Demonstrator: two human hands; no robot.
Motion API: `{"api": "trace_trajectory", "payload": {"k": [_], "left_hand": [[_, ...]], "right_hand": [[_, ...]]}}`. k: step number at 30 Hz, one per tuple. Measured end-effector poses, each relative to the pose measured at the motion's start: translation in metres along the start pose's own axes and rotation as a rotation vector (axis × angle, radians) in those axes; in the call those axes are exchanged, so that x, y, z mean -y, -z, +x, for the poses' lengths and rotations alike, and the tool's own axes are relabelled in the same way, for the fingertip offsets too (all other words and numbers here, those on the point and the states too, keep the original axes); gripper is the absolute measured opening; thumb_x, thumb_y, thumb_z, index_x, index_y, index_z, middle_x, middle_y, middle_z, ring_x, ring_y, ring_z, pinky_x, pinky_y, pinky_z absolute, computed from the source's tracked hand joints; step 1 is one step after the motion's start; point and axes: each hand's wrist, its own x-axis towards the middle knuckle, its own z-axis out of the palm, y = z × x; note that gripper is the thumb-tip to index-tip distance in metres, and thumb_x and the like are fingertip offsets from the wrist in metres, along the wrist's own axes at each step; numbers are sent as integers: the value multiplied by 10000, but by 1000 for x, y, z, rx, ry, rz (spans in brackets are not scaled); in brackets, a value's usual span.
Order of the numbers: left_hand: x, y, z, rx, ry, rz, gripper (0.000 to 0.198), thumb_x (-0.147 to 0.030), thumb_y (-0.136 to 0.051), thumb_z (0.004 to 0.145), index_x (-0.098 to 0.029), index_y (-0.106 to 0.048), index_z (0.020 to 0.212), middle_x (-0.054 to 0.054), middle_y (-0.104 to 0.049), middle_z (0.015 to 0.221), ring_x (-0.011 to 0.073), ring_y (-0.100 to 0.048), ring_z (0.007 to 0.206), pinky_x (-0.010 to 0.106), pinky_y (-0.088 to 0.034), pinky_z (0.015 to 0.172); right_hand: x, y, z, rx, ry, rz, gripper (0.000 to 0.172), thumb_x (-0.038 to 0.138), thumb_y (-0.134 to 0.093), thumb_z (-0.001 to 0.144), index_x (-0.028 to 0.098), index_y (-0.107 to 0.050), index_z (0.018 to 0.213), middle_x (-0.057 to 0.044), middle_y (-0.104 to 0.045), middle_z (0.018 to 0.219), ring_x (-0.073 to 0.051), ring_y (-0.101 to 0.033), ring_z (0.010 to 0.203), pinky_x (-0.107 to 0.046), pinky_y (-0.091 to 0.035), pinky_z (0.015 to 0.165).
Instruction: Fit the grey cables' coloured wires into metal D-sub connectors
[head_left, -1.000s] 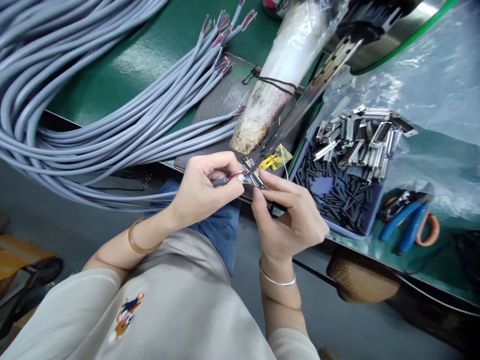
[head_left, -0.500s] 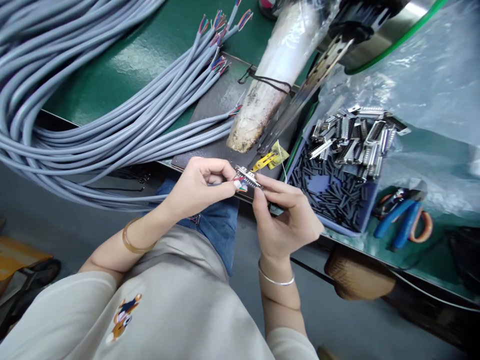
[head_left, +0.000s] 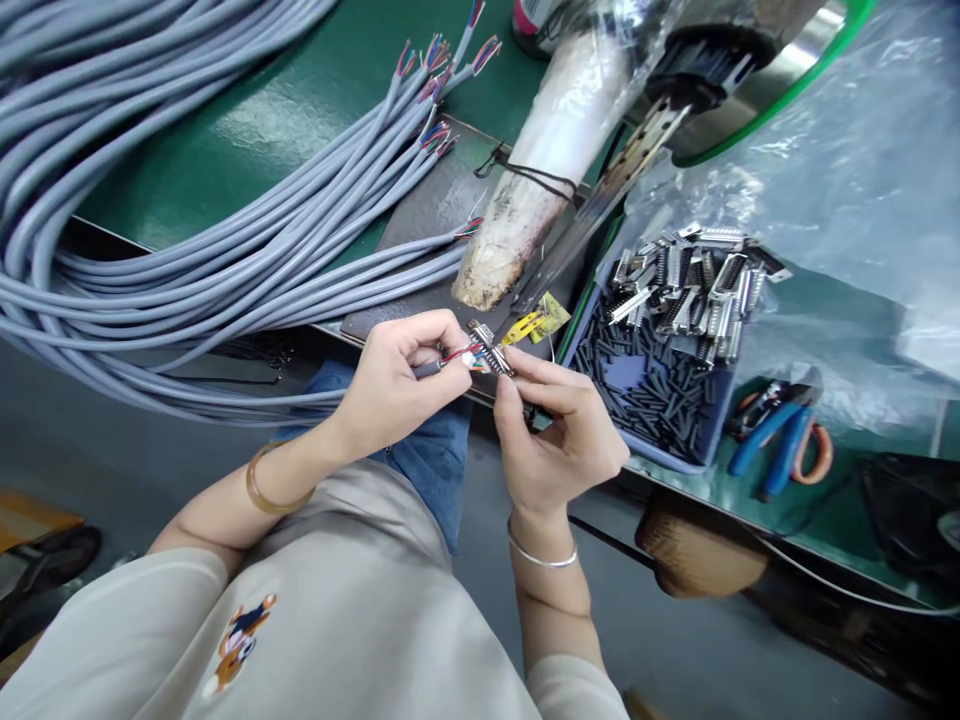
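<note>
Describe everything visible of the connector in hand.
The connector is slim, silvery, metal-looking, with a row of contacts facing the wearer. It slants down rightward, lower end pinched by the right hand. Colored wires from the gray cable in the left hand lie at its contacts, attachment unclear; a yellow piece sits close beyond.
</note>
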Motion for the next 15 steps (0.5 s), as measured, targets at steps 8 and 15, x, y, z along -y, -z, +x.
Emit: {"api": "trace_trajectory", "payload": {"k": [8,15], "left_hand": [[-4,-1,4,-35,-59,21,123,-164,-679,760,-147,-599,667,10,-605,680,74,-494,602,189,-383,532],[-2,2,4,15,47,-18,147,-198,-719,762,-141,-621,669,5,-602,673,62,-443,565,190,-347,498]], "right_hand": [[0,0,8,2,22,-55,193,73,-786,819,217,-676,889,-24,-811,1020,-175,-785,900,-303,-644,800],[-3,4,1,19,175,-186,212,105,-793,818,232,-673,938,-33,-814,1075,-174,-797,880,-270,-653,761]]}}
